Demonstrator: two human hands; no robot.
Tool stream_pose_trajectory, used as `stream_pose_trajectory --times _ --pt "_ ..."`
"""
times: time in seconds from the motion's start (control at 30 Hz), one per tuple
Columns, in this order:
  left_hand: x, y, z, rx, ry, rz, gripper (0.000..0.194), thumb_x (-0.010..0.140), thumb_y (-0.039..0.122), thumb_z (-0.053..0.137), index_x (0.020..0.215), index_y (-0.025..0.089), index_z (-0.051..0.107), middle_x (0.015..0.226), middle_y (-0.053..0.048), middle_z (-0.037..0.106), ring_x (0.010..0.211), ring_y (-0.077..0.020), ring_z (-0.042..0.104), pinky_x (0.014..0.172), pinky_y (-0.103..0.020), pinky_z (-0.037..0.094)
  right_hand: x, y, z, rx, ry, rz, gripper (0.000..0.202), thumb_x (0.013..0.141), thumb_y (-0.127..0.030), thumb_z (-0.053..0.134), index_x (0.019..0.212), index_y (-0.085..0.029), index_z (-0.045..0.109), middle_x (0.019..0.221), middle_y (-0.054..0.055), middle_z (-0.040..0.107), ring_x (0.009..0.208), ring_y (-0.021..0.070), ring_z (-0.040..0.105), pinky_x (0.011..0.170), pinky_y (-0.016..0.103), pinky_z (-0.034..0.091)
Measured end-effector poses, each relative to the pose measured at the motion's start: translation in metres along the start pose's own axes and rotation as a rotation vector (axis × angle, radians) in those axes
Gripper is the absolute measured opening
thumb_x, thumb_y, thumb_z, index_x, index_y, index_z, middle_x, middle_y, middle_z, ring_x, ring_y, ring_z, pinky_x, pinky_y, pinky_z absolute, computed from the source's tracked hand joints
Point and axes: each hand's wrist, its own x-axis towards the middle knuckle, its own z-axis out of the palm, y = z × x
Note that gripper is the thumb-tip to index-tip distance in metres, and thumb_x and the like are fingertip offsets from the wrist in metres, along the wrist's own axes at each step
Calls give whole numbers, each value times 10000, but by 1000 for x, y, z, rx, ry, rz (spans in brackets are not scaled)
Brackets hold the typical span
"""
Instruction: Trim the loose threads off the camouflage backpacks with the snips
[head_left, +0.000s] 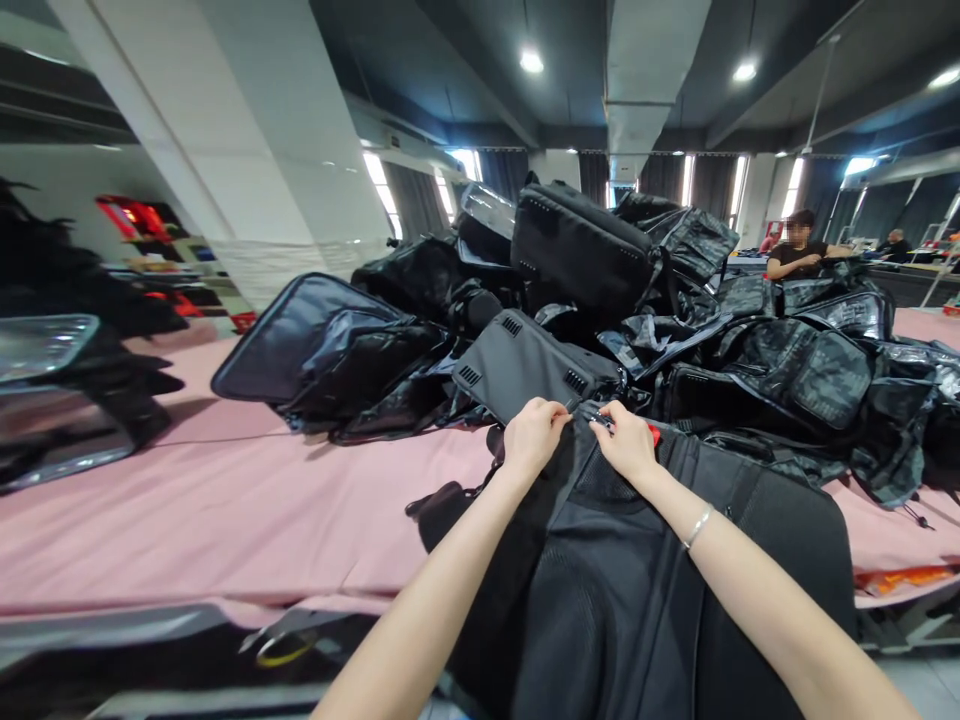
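A large black backpack [622,590] lies in front of me, its padded panel facing up and its near end reaching the bottom of the picture. My left hand [535,436] is closed in a pinch on the fabric at its far edge. Just to the right, my right hand [626,440] is also closed, its fingertips around a small dark shiny piece [600,420] at the same edge. Whether this is a zipper pull or a small tool, I cannot tell. A bit of red [655,435] shows beside the right hand, mostly hidden by it.
Behind the hands rises a heap of black and camouflage-patterned backpacks [585,245] on a table with a pink cover [247,520]. More dark bags [75,400] lie at the left. Beyond the heap at the right, a person [799,250] is at another table. A pillar [247,130] stands behind.
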Motion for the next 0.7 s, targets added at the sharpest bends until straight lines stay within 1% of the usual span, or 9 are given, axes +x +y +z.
stream_pose_trajectory --times 0.1,0.27,0.4,0.57,0.7 --pt "-1 0 2 44 -36 -33 175 825 291 486 794 209 637 841 -48 616 755 -197 586 598 -280 397 0 6 7 3 -8 -12 108 843 -297 512 901 -233 577 880 9 696 775 166 642 689 252 449" --pt "4 -3 10 29 -85 -97 165 827 279 469 796 189 604 842 -61 628 833 -210 591 650 -285 414 -4 9 8 14 -40 -57 125 831 -302 535 924 -242 593 892 6 700 809 162 643 703 240 448" --pt "6 -5 12 -2 -104 -122 161 823 270 462 770 187 590 842 -69 629 851 -225 590 666 -300 416 -2 9 10 10 -56 -72 141 819 -302 553 942 -249 599 912 -1 701 818 159 643 704 237 447" --pt "4 -3 12 -54 -86 -112 163 820 265 437 754 189 565 851 -75 611 850 -231 577 684 -312 409 -1 7 12 -9 -56 -80 139 831 -312 538 944 -259 600 902 -9 700 777 152 644 662 235 443" --pt "5 -4 14 -129 -36 -102 161 803 268 425 704 194 528 812 -66 583 810 -219 561 689 -313 407 -1 7 12 7 -47 -80 124 839 -296 519 908 -256 614 909 -4 702 813 158 644 672 239 446"
